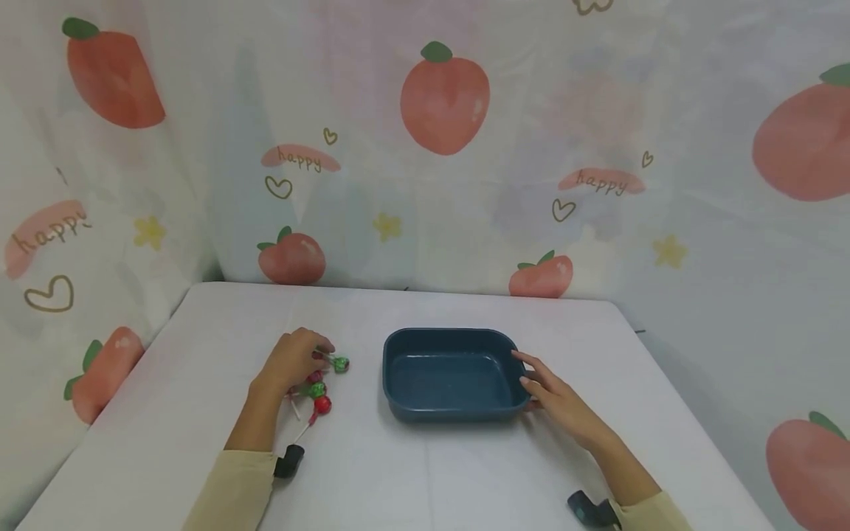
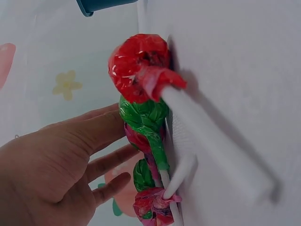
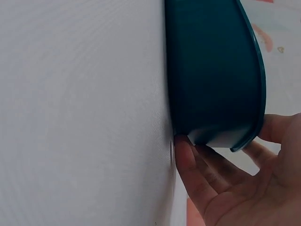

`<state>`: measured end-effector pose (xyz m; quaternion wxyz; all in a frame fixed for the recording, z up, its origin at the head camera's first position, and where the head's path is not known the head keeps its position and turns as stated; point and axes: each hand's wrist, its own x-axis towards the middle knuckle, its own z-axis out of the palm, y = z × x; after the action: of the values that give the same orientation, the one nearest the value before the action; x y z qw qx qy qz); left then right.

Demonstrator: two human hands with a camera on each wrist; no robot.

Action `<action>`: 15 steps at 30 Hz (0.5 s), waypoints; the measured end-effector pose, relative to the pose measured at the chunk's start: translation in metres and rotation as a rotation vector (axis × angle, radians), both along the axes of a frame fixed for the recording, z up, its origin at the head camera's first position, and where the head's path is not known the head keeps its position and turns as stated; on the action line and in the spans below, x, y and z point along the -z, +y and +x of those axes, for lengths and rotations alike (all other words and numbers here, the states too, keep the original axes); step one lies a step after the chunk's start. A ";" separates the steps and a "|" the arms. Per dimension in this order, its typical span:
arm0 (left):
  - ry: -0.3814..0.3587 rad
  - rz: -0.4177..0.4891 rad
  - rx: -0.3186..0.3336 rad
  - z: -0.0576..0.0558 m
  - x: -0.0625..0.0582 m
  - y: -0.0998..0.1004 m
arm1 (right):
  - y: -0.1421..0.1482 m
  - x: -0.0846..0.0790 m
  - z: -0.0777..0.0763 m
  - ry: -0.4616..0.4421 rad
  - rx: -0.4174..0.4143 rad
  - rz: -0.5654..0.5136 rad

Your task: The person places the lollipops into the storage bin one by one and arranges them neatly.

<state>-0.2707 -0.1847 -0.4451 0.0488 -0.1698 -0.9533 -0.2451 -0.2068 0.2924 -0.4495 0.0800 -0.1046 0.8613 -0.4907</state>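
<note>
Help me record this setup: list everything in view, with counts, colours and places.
Table: 1, white, centre
Container: 1, dark blue, on the table
Lollipops: at least 5, red and green, left of the container
Backdrop: count unclear, pale, behind the table
Fruit prints: 7, red and green, on the backdrop
Heart prints: at least 5, golden, same place
Flower prints: 3, yellow, same place
"Happy" labels: 3, pink, same place
Sleeves: 2, beige, bottom of head view
Wrist devices: 2, dark, by the sleeve ends
Left hand: 1, bare, at the lollipops
Right hand: 1, bare, touching the container's right end
</note>
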 end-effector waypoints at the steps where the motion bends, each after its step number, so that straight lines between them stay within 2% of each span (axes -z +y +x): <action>1: 0.007 -0.001 0.005 0.000 0.001 0.000 | 0.000 0.000 0.000 -0.001 0.002 -0.002; 7: 0.004 0.016 0.028 -0.002 0.005 0.004 | 0.000 0.003 0.001 -0.006 0.008 0.000; 15: -0.005 0.006 -0.001 -0.002 0.007 0.009 | 0.001 0.005 -0.002 0.030 -0.014 0.011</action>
<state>-0.2724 -0.1753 -0.4518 0.0470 -0.1686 -0.9528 -0.2482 -0.2089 0.2929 -0.4550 0.0709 -0.1174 0.8644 -0.4837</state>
